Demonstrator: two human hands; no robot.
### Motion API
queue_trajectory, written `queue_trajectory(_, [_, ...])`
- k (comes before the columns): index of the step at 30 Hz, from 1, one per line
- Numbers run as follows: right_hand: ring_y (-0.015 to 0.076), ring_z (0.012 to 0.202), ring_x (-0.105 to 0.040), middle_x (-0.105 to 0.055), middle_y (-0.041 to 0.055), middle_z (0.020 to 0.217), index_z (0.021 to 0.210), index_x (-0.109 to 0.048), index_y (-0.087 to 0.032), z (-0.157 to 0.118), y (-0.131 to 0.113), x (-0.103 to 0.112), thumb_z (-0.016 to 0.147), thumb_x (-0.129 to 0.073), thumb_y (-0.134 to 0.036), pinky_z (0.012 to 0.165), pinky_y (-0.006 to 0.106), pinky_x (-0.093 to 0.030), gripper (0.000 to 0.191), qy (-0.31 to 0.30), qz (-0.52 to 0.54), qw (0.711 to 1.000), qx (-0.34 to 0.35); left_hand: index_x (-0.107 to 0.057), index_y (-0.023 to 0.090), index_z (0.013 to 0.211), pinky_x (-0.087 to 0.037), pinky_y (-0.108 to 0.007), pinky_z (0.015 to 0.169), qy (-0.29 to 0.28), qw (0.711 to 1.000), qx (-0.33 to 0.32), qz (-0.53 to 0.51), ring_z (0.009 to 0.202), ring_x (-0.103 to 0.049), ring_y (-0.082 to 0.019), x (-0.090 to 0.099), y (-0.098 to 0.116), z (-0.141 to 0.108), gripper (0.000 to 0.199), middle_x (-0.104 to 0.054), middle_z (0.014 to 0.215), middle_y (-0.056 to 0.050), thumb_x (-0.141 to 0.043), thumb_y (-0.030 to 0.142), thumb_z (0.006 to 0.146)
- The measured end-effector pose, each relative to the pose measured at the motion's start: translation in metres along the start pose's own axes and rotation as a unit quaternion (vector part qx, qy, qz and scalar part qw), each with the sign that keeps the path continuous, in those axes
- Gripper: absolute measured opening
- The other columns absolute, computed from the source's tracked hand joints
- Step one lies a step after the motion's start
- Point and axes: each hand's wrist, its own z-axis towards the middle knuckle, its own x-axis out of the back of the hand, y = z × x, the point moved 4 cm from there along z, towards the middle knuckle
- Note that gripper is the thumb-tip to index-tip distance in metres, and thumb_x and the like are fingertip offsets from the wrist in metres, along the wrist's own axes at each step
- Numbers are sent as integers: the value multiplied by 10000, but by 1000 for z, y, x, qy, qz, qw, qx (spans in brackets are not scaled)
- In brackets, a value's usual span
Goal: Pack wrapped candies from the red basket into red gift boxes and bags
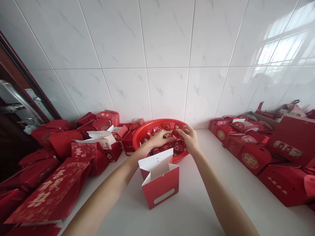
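A red plastic basket [140, 132] full of small wrapped candies [178, 149] stands against the wall. Over its right side my right hand [190, 139] pinches a red-wrapped candy [176, 131] between thumb and fingers. My left hand [158, 139] reaches over the candies from the left, fingers apart and pointing right; nothing shows clearly in it. In front of the basket an upright red gift box [161, 186] has its top flaps open, showing the white inside. Neither hand touches this box, and its bottom is hidden from view.
Many red gift boxes [54, 186] are piled on the left, some with open tops. More closed boxes [248, 157] line the right side. Behind is a white tiled wall [167, 91]. A dark door with a metal handle [14, 95] stands at far left.
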Motion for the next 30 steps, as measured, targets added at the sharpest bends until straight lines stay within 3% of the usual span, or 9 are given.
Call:
queue_trajectory(4, [188, 676, -609, -636, -14, 669, 713, -521, -234, 1, 1, 0, 712, -722, -412, 644, 315, -475, 268, 14, -30, 999, 21, -749, 217, 1022, -517, -362, 888, 75, 995, 2, -72, 1021, -679, -283, 6, 3, 2, 428, -760, 1049, -75, -671, 581, 812])
queue_trajectory(7, [220, 778, -656, -681, 3, 749, 705, -589, -232, -1, -1, -6, 677, -697, -305, 743, 351, -503, 133, -18, -90, 995, 45, -743, 183, 941, -546, -374, 830, 53, 978, 13, -199, 895, -699, -256, 5, 7, 3, 452, -757, 916, -76, -624, 605, 830])
queue_trajectory(9, [221, 786, -649, -685, 2, 755, 667, -604, -230, -3, -3, -10, 640, -674, -233, 756, 360, -505, 75, -56, -136, 988, 47, -737, 177, 928, -554, -381, 827, 27, 969, 2, -245, 885, -701, -249, 3, 9, 3, 369, -756, 912, -73, -734, 506, 762])
queue_trajectory(11, [224, 805, -646, -695, 3, 778, 686, -632, -227, -4, -3, -13, 603, -645, -166, 758, 363, -508, 104, -78, -164, 982, 41, -727, 173, 938, -554, -389, 846, 42, 968, -14, -248, 932, -700, -253, 5, 9, 2, 327, -760, 977, -82, -818, 332, 667])
queue_trajectory(14, [244, 971, -661, -729, 20, 957, 851, -681, -233, -2, -4, -8, 589, -633, -129, 851, 380, -516, 285, -43, -129, 990, 33, -717, 163, 980, -552, -400, 871, 83, 966, -26, -243, 1008, -694, -264, 9, 6, 3, 358, -755, 1061, -106, -780, 178, 628])
queue_trajectory(17, [261, 1070, -653, -727, 46, 1053, 955, -678, -237, 0, -2, -1, 645, -701, -210, 893, 394, -525, 313, 12, -67, 998, 0, -715, 164, 1004, -539, -407, 924, 99, 963, -56, -245, 1092, -673, -268, 12, 5, 5, 365, -738, 1146, -112, -738, 154, 640])
queue_trajectory(20, [251, 906, -691, -725, 36, 903, 936, -663, -227, -1, 3, -2, 676, -763, -328, 807, 394, -557, 296, -12, -19, 999, -43, -711, 163, 1024, -525, -427, 962, 98, 960, -80, -250, 1121, -664, -274, 12, 6, 5, 381, -729, 1178, -115, -742, 175, 645])
queue_trajectory(25, [204, 705, -687, -712, 21, 770, 822, -659, -199, -3, -2, -8, 661, -811, -427, 712, 359, -573, 318, -78, 62, 994, -51, -705, 169, 1076, -531, -400, 939, 85, 956, -87, -266, 1086, -675, -264, 13, 10, 2, 430, -739, 1157, -102, -779, 217, 656])
queue_trajectory(30, [161, 633, -658, -716, 11, 755, 781, -685, -197, 0, -7, -3, 595, -824, -367, 676, 316, -563, 288, 15, 121, 989, -84, -736, 213, 1080, -556, -385, 878, 39, 960, -48, -275, 932, -709, -234, 7, 10, 5, 348, -774, 1019, -53, -680, 440, 823])
